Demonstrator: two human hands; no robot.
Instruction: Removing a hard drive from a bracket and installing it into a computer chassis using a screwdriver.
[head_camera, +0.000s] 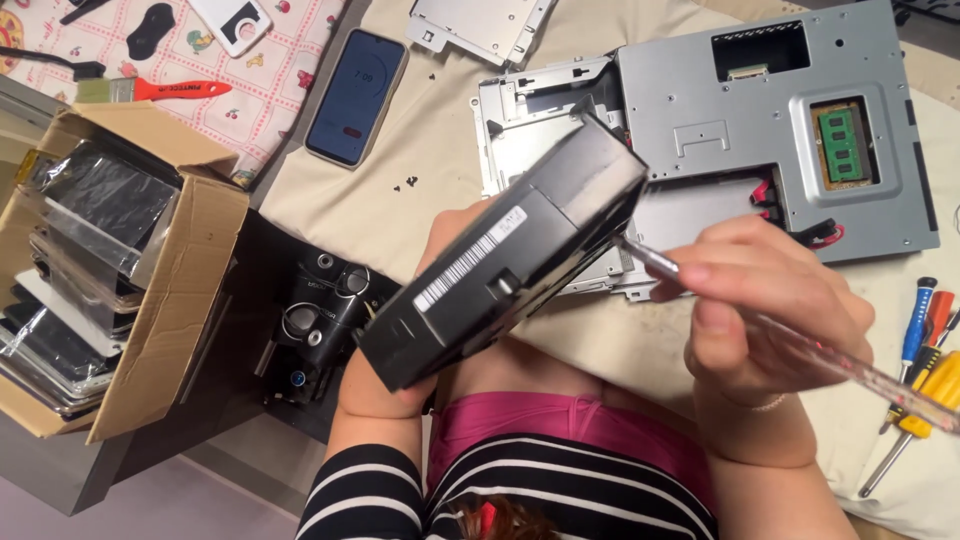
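Note:
My left hand grips a black hard drive from below and tilts it up over the table edge; a white barcode label runs along its side. My right hand holds a screwdriver with a clear handle. Its metal tip touches the drive's right end. Behind the drive lies an opened grey metal computer chassis with a green memory module and red cables.
A cardboard box of bagged drives stands at left. A smartphone, a red-handled brush, a loose metal bracket and tiny screws lie on the cloth. Several screwdrivers rest at right. A black device sits below the table edge.

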